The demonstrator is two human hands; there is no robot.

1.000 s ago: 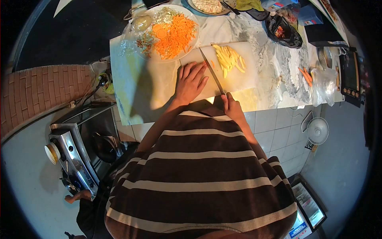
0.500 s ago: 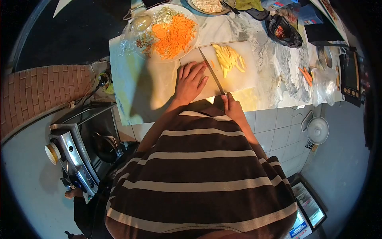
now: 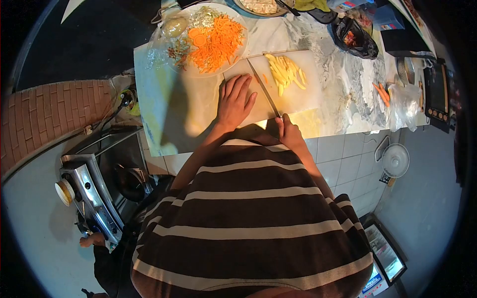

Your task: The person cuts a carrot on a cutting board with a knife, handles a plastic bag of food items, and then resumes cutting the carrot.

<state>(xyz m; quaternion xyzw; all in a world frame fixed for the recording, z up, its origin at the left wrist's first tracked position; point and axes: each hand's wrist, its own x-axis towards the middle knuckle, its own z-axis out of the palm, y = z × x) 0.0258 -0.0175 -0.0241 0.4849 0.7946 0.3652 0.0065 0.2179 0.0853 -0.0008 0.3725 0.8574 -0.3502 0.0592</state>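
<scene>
My right hand (image 3: 289, 133) is wrapped round the handle of a long kitchen knife (image 3: 266, 92), at the front edge of the white cutting board (image 3: 309, 97). The blade points away from me and slants to the left across the board. To its left, my left hand (image 3: 235, 104) lies over the board with fingers stretched out, fingertips near the blade; what is under the palm is hidden. A pile of pale yellow sticks (image 3: 285, 72) lies right of the blade. Small orange slivers (image 3: 265, 78) sit beside the knife.
A large plate (image 3: 244, 47) with shredded carrot (image 3: 221, 44) and other shreds stands at the back left. A black plastic bag (image 3: 354, 39), carrots (image 3: 381, 94) and a clear bag (image 3: 405, 104) lie to the right. Another person's hand (image 3: 93, 240) is by the stove (image 3: 94, 193) at left.
My left hand has drawn slightly left, away from the blade. The knife and my right hand have barely moved; the yellow sticks lie as before.
</scene>
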